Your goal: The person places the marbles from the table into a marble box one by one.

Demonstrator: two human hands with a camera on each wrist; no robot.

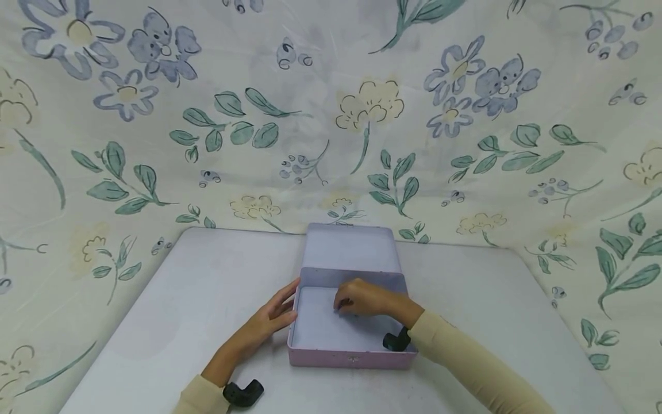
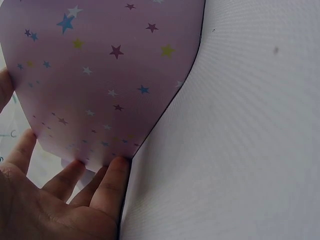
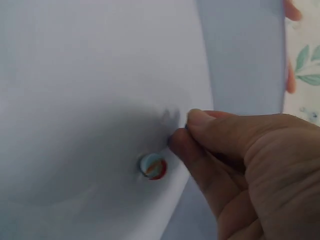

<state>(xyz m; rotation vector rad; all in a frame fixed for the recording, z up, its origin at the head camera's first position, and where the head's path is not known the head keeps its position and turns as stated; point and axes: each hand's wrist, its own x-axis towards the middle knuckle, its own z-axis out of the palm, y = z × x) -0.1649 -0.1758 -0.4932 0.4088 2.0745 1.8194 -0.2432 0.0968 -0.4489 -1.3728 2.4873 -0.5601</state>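
Note:
A pink tin box [image 1: 351, 359] stands open on the table, its lid [image 1: 351, 248] laid back. Small stars dot its outer side [image 2: 100, 75] in the left wrist view. My left hand [image 1: 276, 313] lies flat against the box's left wall, and its straight fingers [image 2: 75, 185] touch the lower edge. My right hand [image 1: 357, 299] is inside the box with curled fingers, thumb and forefinger [image 3: 182, 135] drawn together. A small red, blue and orange marble [image 3: 152, 166] lies on the box floor just below those fingertips, apart from them.
The box sits mid-table on a pale grey table [image 1: 181, 299]. A floral cloth [image 1: 331, 115] hangs behind and to both sides of the table. Black camera mounts show at my left wrist [image 1: 243, 393] and my right wrist [image 1: 396, 340].

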